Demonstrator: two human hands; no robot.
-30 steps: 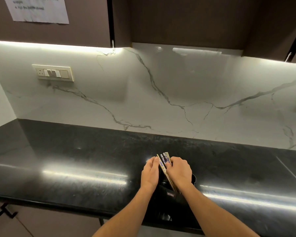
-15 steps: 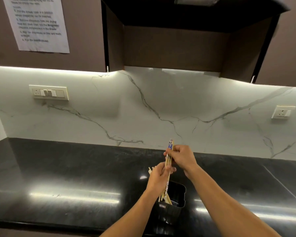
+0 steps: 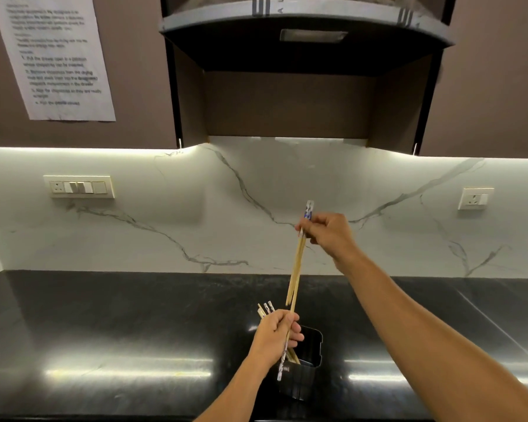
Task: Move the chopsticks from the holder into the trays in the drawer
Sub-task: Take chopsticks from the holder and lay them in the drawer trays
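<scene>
The right hand [image 3: 326, 236] pinches a few chopsticks [image 3: 296, 269] just below their patterned tops. Their tips hang just above the left hand [image 3: 276, 336], which grips the remaining bundle [image 3: 264, 312] standing in the holder [image 3: 310, 351] beneath it on the tabletop [image 3: 134, 315]. They look light, stiff and smooth, apt to slide apart, so a firm pinch near the thick end suits. Half a second ago the right hand sat just above the left. Now it is well above, tips seemingly clear of the holder.

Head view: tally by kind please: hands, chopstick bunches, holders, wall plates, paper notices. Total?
Hands: 2 (left hand, right hand)
Chopstick bunches: 2 (raised bunch, lower bunch)
Holders: 1 (black holder)
Wall plates: 2 (switch plate, socket plate)
Paper notices: 1 (paper notice)
Total: 8
</scene>
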